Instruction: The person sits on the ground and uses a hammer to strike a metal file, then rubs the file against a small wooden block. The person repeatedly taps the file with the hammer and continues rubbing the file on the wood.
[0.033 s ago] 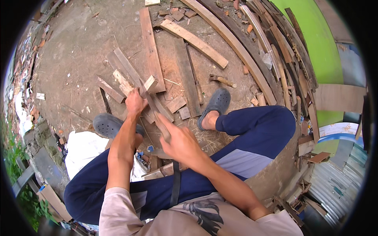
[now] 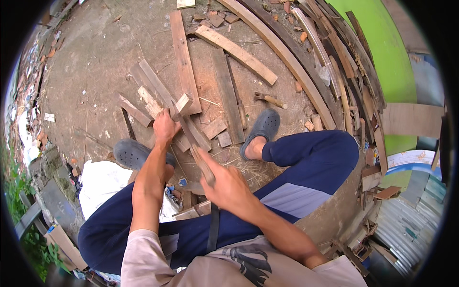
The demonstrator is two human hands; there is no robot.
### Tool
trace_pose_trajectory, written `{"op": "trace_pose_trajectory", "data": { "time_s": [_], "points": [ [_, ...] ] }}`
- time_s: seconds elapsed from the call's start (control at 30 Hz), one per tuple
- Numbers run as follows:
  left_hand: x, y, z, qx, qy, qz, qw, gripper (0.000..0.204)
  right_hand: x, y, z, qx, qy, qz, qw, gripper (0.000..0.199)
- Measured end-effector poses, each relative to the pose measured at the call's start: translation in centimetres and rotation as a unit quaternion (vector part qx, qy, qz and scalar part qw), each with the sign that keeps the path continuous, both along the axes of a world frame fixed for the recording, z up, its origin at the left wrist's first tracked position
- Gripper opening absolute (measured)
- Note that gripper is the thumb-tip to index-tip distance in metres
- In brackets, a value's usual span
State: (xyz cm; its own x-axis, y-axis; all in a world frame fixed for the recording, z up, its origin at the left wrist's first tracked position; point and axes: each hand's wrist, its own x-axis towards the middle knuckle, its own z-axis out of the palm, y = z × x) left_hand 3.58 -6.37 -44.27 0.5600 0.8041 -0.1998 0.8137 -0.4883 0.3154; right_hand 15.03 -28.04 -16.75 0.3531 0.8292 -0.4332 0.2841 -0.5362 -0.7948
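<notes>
My left hand (image 2: 166, 125) is closed around a short, light-coloured length of wood (image 2: 150, 101), whose cut end sticks out beyond my fingers. A handsaw (image 2: 205, 168) with a wooden handle is gripped in my right hand (image 2: 226, 187), between my knees. Its narrow blade slants up and left, crossing the wood right beside my left fingers; the teeth are too small to make out. Beneath them lie grey-brown boards (image 2: 155, 82) on the ground.
Loose planks (image 2: 185, 62) and a thick beam (image 2: 236, 53) lie ahead on the dirt. A hammer (image 2: 271, 99) rests beyond my right clog (image 2: 264, 128). Stacked timber (image 2: 306, 71) curves along the right side, with a white sack (image 2: 103, 184) at left.
My right hand has drawn back slightly toward me and to the right, pulling the saw along its length. My left hand stays almost in place on the wood.
</notes>
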Motion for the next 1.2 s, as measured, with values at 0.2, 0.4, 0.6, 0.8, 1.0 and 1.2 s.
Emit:
{"op": "trace_pose_trajectory", "data": {
  "time_s": [0.2,0.4,0.6,0.8,1.0,1.2],
  "points": [
    [0.0,-0.9,-0.5,0.024,-0.016,0.005,1.000,0.066,0.1,1.6,-2.1,-0.029,-0.049,0.016,0.998,0.069],
    [-0.2,-0.4,0.2,-0.006,-0.019,0.002,1.000,0.061,0.3,-0.2,-1.6,-0.039,-0.019,0.022,0.999,0.071],
    [0.1,0.2,0.4,0.001,-0.001,-0.022,1.000,0.059,0.8,-0.6,-4.0,0.085,-0.027,-0.003,0.996,0.068],
    [2.4,-0.9,1.0,0.023,-0.022,-0.072,0.997,0.058,0.9,-1.9,-3.1,0.072,-0.047,-0.022,0.996,0.063],
    [3.5,-0.3,1.3,-0.033,-0.043,-0.067,0.996,0.059,2.4,-0.3,-1.9,0.021,-0.018,-0.029,0.999,0.065],
    [3.2,-0.9,0.8,-0.054,-0.022,-0.046,0.997,0.061,1.7,1.8,-0.7,0.032,-0.021,-0.027,0.999,0.064]
  ]
}}
